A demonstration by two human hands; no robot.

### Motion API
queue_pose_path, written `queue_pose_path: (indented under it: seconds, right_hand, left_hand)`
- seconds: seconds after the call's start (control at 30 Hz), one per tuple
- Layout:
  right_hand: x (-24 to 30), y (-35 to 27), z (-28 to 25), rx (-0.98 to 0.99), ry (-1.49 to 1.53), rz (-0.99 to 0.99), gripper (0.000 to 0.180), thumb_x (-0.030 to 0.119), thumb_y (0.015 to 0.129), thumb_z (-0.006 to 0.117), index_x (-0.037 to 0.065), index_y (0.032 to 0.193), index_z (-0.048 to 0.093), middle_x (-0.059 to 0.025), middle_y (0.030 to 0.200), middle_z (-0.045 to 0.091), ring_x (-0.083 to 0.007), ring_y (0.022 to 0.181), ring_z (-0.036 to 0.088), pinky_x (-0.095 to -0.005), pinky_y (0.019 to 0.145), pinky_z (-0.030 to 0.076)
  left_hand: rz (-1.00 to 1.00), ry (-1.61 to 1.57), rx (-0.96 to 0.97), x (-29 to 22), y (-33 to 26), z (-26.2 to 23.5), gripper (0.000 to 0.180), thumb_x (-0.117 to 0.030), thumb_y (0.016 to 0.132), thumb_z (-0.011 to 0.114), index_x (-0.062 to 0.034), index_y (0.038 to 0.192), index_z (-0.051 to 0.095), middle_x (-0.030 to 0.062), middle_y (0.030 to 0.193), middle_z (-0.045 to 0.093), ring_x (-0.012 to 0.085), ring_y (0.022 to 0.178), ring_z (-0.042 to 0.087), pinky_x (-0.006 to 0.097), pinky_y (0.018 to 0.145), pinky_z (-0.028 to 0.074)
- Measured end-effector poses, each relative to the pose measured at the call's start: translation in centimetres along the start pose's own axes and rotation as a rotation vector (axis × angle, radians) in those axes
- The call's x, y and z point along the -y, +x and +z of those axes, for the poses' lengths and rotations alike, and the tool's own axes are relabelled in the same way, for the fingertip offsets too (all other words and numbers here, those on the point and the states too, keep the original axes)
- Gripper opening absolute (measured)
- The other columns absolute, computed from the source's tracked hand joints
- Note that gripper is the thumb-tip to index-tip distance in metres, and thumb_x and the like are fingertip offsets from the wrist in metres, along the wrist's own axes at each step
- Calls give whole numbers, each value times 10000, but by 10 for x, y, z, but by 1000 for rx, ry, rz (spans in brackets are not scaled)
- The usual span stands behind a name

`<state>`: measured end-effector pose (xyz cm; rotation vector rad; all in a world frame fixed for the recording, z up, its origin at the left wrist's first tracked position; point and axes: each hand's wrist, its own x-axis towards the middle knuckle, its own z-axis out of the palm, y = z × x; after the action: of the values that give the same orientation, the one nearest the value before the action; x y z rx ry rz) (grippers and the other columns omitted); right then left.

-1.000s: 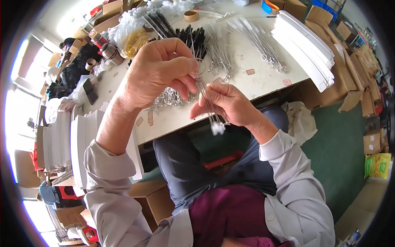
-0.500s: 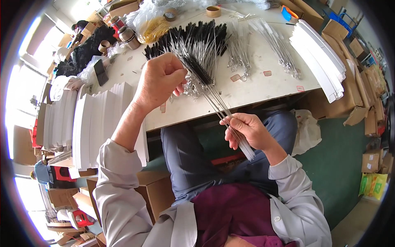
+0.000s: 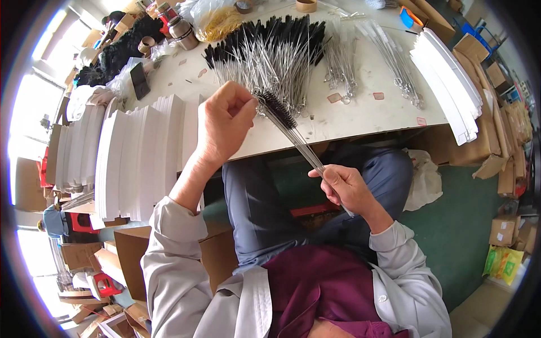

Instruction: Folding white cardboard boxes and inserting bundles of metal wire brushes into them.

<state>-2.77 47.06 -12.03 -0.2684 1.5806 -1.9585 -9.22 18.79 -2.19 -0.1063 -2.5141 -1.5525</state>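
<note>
My right hand [image 3: 348,188] is closed around the thin wire handles of a small bundle of wire brushes [image 3: 304,149]. The bundle slants up and left, and its black bristled heads [image 3: 276,108] lie close together at the upper end. Right beside those heads is my left hand [image 3: 225,121], fingers drawn into a pinch. Whatever is between its fingertips is hidden. Past the hands, a big pile of similar black-bristled brushes [image 3: 270,50] lies on the white table [image 3: 389,121], wire stems and ring ends toward me.
Wire pieces with ring ends [image 3: 341,62] and another such bunch [image 3: 391,62] lie right of the pile. White strips are stacked at the left [image 3: 135,158] and right [image 3: 445,84]. A metal flask [image 3: 181,32], yellow ties [image 3: 222,25] and a tape roll [image 3: 306,5] stand farther back.
The handles, fanned slightly apart before, are gathered more tightly in my right hand. My left hand stays pinched by the bristled end. The whole view has shifted a little.
</note>
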Motion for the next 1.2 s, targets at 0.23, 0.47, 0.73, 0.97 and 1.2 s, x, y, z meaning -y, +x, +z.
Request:
queue_pose_path:
  seconds: [0.23, 0.47, 0.73, 0.97, 1.2]
  right_hand:
    - [-14, 2, 4, -89, -165, -54, 366, 341, 1080, 568, 13, 1107, 730, 61, 661, 450, -33, 597, 396, -219, 533, 349]
    - [-21, -3, -4, -132, -350, -44, 338, 325, 1077, 582, 24, 1092, 734, 69, 663, 428, -36, 613, 377, -237, 542, 334]
    - [-25, 4, 6, -29, -403, -22, 316, 287, 1075, 590, 4, 1106, 725, 68, 678, 450, -43, 621, 355, -243, 545, 325]
    - [-17, -2, 12, 0, -430, -26, 323, 283, 1083, 573, -1, 1094, 726, 57, 647, 440, -47, 601, 370, -254, 532, 333]
    - [-4, -15, 22, 107, -393, -50, 326, 280, 1083, 570, -1, 1072, 736, 26, 609, 452, -50, 585, 379, -253, 521, 336]
  left_hand:
    - [709, 754, 62, 13, -43, 8, 173, -50, 822, 776, -57, 959, 670, 82, 829, 679, 284, 670, 672, 373, 599, 546]
    - [147, 895, -208, 46, -84, -32, 386, -286, 876, 767, -2, 1104, 639, 169, 932, 673, 366, 847, 686, 453, 707, 560]
    - [-471, 1116, -21, 98, -112, -77, 517, -356, 842, 801, 95, 1018, 618, 267, 850, 687, 435, 846, 706, 491, 808, 574]
    - [-715, -338, -226, 87, -104, -83, 349, -197, 894, 600, 59, 1129, 569, 183, 882, 669, 291, 796, 678, 445, 787, 590]
    - [-548, -1006, -306, 93, -92, -59, 414, -310, 953, 621, 19, 1183, 518, 171, 893, 639, 251, 760, 641, 418, 723, 560]
